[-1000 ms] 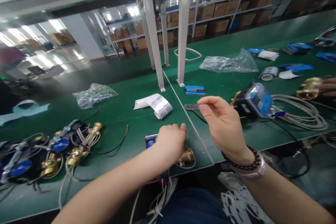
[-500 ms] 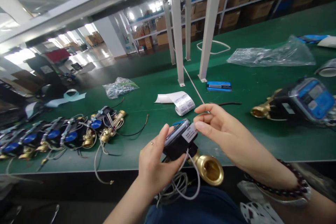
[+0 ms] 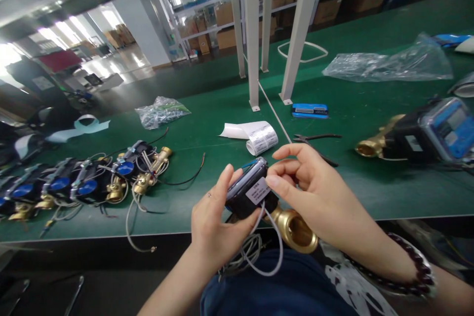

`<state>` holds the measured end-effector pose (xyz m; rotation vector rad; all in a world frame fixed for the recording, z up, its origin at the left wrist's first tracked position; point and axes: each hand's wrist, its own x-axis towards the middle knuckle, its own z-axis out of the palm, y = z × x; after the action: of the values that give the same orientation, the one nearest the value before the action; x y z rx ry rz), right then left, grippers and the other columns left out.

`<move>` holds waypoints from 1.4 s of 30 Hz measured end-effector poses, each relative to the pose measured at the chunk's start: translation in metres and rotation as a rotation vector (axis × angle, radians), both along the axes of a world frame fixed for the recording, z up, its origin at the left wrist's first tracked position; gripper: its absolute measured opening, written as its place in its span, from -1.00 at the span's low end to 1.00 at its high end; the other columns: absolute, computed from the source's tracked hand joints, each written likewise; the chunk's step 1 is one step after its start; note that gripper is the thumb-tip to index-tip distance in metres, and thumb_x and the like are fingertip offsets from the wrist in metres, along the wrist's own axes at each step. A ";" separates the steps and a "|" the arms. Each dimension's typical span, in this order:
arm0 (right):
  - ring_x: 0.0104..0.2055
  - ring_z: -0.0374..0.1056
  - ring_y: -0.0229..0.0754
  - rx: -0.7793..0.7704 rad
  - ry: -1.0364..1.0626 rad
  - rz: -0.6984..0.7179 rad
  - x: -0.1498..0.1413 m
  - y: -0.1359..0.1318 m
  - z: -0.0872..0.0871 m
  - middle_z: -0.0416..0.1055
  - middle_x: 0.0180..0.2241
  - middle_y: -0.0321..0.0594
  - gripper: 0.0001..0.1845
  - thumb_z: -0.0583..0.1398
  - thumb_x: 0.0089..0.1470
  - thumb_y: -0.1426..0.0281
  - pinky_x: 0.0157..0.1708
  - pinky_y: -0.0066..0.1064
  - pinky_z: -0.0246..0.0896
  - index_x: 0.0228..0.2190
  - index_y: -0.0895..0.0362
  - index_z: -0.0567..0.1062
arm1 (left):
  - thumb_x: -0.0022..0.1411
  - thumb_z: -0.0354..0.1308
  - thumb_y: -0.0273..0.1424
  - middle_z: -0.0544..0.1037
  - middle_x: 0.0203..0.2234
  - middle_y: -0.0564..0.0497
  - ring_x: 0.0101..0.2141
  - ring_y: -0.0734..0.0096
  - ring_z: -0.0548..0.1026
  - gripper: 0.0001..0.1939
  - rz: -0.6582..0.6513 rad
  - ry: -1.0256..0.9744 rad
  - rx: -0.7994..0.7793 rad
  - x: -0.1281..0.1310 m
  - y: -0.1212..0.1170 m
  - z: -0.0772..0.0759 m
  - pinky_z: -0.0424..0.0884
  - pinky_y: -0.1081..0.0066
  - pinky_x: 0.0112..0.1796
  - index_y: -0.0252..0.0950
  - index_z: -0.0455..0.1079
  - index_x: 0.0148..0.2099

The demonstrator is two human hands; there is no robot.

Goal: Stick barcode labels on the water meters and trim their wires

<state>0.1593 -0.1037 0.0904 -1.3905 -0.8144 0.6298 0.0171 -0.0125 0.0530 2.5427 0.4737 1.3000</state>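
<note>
Where the green workbench [image 3: 177, 197] comes to its near edge, a black-cased meter [image 3: 239, 203] with a brass pipe fitting [image 3: 296, 230] sits in the left hand [image 3: 213, 222], fingers and thumb spread and clasped about the casing. The right hand [image 3: 309, 187] is half curled, and beyond the hands lie a printed label roll [image 3: 262, 139] and pliers [image 3: 320, 136] — then a white label [image 3: 257, 191], against the casing's side at the right thumb, though whether pinched I cannot tell.
</note>
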 end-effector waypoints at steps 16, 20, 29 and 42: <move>-0.52 0.26 -0.30 -0.004 -0.130 -0.064 -0.003 -0.007 -0.004 0.39 -0.52 -0.36 -0.73 0.18 -0.08 0.35 -0.50 -0.48 0.21 -0.27 0.06 0.27 | 0.12 0.27 -0.34 0.54 -0.05 -0.03 -0.12 0.39 0.55 -0.19 -0.010 0.001 0.022 0.002 -0.003 0.001 0.48 0.46 -0.08 -0.13 -0.03 0.33; -0.51 0.27 -0.28 -0.011 -0.158 -0.084 -0.002 -0.008 -0.004 0.38 -0.52 -0.36 -0.74 0.17 -0.07 0.35 -0.49 -0.45 0.22 -0.27 0.06 0.26 | 0.12 0.27 -0.35 0.54 -0.05 -0.03 -0.12 0.36 0.55 -0.19 -0.012 0.021 0.014 0.002 -0.004 0.001 0.49 0.42 -0.08 -0.12 -0.04 0.33; -0.51 0.25 -0.28 -0.005 -0.292 -0.135 -0.003 -0.011 -0.008 0.36 -0.51 -0.39 -0.79 0.15 0.00 0.40 -0.50 -0.44 0.19 -0.26 0.03 0.27 | 0.14 0.26 -0.36 0.54 -0.05 -0.03 -0.12 0.36 0.55 -0.19 -0.026 0.033 0.017 0.002 -0.005 0.006 0.50 0.42 -0.09 -0.12 -0.05 0.33; 0.08 0.23 0.06 -0.100 -0.804 0.035 0.052 0.027 -0.010 0.31 0.05 -0.13 -0.24 0.35 -0.16 0.25 0.04 -0.07 0.19 0.10 0.05 0.29 | 0.07 0.30 -0.37 0.58 -0.13 -0.01 -0.21 0.31 0.59 -0.22 0.058 0.231 0.108 0.004 0.011 0.030 0.53 0.44 -0.24 -0.15 0.07 0.29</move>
<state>0.2115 -0.0764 0.0801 -1.7433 -1.4521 0.1100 0.0209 -0.0019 0.0832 2.8055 0.5387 1.0809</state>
